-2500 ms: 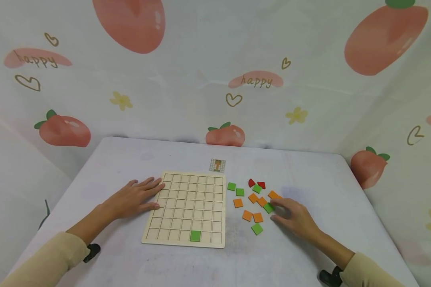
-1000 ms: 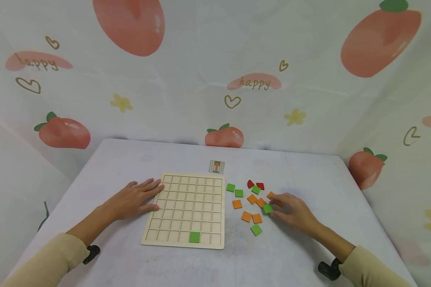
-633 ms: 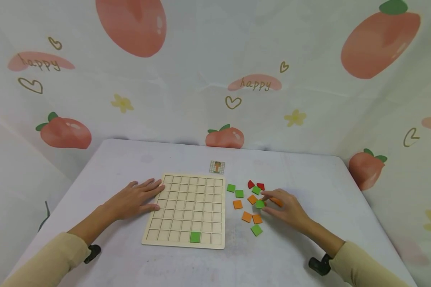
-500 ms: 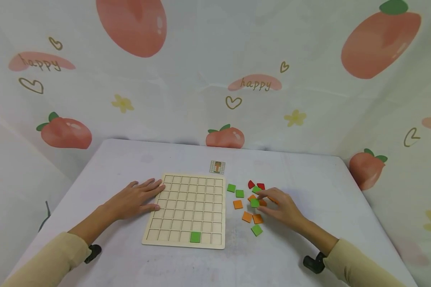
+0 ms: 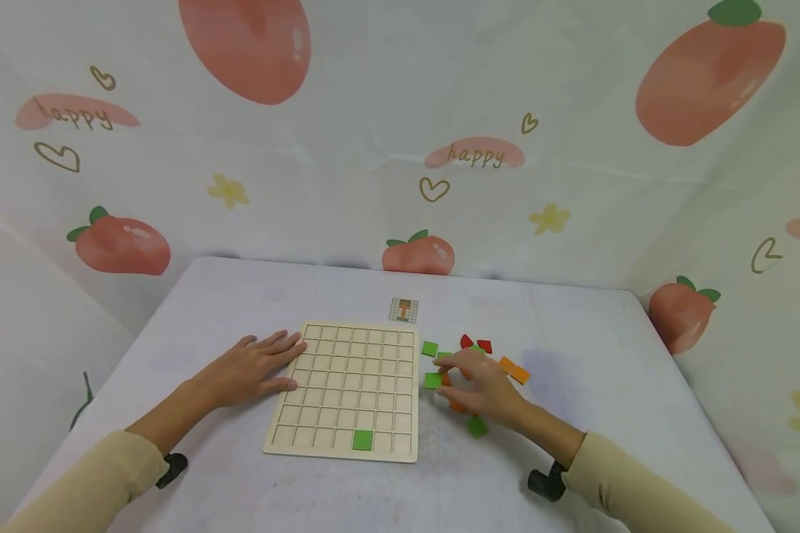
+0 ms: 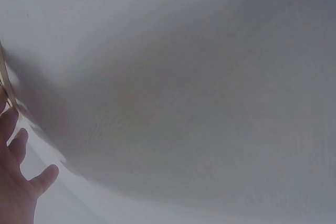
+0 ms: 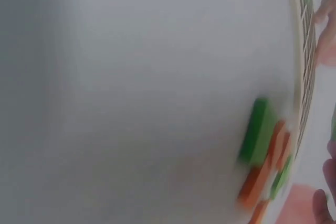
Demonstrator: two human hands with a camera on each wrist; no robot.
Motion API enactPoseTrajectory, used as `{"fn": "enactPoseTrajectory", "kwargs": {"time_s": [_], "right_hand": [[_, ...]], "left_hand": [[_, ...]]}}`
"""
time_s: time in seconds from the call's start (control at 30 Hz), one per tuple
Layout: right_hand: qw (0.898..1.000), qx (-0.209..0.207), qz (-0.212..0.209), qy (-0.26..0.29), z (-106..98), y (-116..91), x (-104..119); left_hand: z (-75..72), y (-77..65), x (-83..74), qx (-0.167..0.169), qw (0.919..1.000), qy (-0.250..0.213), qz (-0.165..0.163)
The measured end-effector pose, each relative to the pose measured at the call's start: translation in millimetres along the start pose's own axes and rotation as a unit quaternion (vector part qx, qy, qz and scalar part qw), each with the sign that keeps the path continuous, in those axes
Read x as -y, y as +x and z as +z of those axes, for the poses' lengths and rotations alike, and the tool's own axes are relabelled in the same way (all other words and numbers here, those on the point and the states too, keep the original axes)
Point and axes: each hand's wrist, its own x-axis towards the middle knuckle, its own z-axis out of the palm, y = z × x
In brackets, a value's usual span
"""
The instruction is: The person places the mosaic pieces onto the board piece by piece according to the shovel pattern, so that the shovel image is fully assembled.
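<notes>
A wooden grid board lies on the table with one green tile set in its bottom row. My left hand rests with fingers spread over the board's left edge; only part of that hand enters the left wrist view. Between thumb and fingers my right hand pinches a green square tile, just off the board's right edge. Beneath and around that hand lie loose tiles, partly hidden: green ones, orange ones and two red pieces.
A small pattern card lies behind the board's top right corner. The white-covered table meets a printed cloth backdrop at its far edge. In the right wrist view, blurred tiles lie near the board.
My right hand has taken up a green tile from the right side of the pile and carried it left towards the board. My left hand has stayed in place.
</notes>
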Motion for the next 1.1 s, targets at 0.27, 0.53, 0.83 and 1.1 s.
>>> {"fn": "enactPoseTrajectory", "kwargs": {"time_s": [0.27,0.53,0.83,1.1], "right_hand": [[0.998,0.009,-0.064,0.008,24.4,15.8,14.2],[0.996,0.024,-0.087,0.000,46.3,20.9,24.8],[0.994,0.036,-0.102,0.031,60.5,30.9,41.9],[0.993,0.064,-0.099,0.019,73.5,40.2,52.6]], "left_hand": [[-0.4,0.4,-0.9,-0.002,1.0000,-0.003,0.003],[-1.3,0.0,-1.0,-0.002,1.0000,-0.004,0.002],[-2.9,1.0,-0.5,-0.001,1.0000,-0.001,0.002],[-2.2,0.8,-0.1,0.004,1.0000,-0.002,-0.001]]}}
